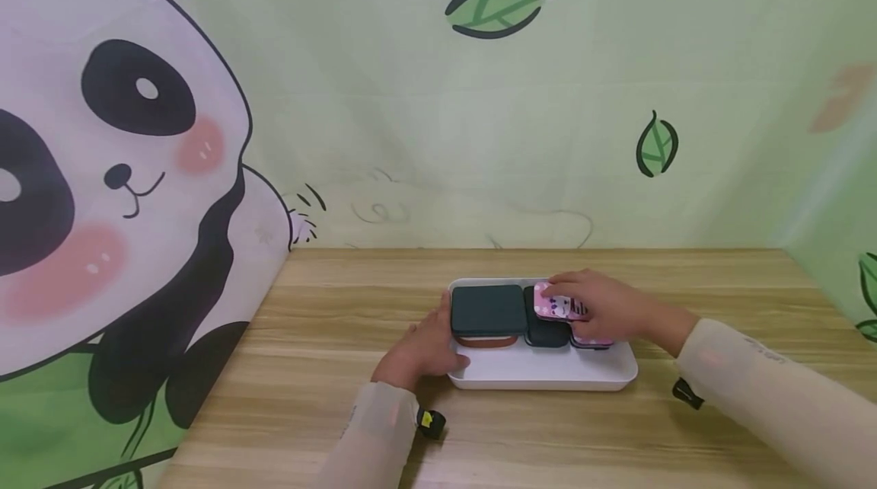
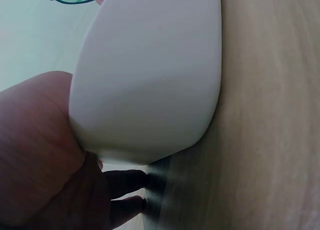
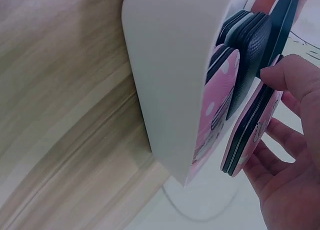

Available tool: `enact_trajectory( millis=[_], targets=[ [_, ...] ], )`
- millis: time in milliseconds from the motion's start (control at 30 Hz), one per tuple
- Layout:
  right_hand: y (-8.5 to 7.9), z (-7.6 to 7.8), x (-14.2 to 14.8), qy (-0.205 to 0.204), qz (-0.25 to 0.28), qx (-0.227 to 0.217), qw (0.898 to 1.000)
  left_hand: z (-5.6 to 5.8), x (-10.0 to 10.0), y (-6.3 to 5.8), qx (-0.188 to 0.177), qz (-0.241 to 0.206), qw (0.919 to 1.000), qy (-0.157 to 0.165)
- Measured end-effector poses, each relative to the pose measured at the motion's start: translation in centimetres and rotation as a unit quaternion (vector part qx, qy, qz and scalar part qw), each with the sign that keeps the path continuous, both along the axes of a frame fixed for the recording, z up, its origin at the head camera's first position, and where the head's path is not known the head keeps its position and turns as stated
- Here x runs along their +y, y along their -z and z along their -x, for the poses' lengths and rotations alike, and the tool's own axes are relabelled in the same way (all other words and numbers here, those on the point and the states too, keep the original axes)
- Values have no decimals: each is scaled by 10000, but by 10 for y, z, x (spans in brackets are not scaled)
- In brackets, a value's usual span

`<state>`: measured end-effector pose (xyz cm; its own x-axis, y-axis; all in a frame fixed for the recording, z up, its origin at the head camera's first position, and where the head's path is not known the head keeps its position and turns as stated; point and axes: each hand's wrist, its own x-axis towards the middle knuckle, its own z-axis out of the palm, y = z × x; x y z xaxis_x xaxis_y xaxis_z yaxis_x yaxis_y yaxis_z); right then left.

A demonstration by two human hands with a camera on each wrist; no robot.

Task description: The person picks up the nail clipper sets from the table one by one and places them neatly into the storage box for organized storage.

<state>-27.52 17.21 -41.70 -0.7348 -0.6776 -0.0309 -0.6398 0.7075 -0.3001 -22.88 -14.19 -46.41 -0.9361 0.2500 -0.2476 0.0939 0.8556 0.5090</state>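
Note:
A white tray stands on the wooden table, filled along its far side with small wallets. At its left end my left hand grips the tray, thumb over the front corner and fingers along the outer side. My right hand pinches a pink patterned wallet with dark edges between thumb and fingers, tilted above the others. Below it lies another pink wallet, partly covered by the hand in the head view. Dark wallets lie in the middle. A dark green wallet rests over a brown one at left.
The tray's white floor shows along its near side. Wooden tabletop surrounds the tray. Behind the table hangs a pale green cloth printed with leaves and a large panda.

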Motion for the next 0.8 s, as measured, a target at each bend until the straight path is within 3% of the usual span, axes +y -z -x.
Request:
enact_trajectory(
  millis=[367,800],
  targets=[
    [6,0,-1,-136,-155,-447,9988,-1,-1,2,20,-14,10000,48],
    [10,-5,-1,-110,89,-220,9997,-1,-3,2,21,-137,9999,103]
  ],
)
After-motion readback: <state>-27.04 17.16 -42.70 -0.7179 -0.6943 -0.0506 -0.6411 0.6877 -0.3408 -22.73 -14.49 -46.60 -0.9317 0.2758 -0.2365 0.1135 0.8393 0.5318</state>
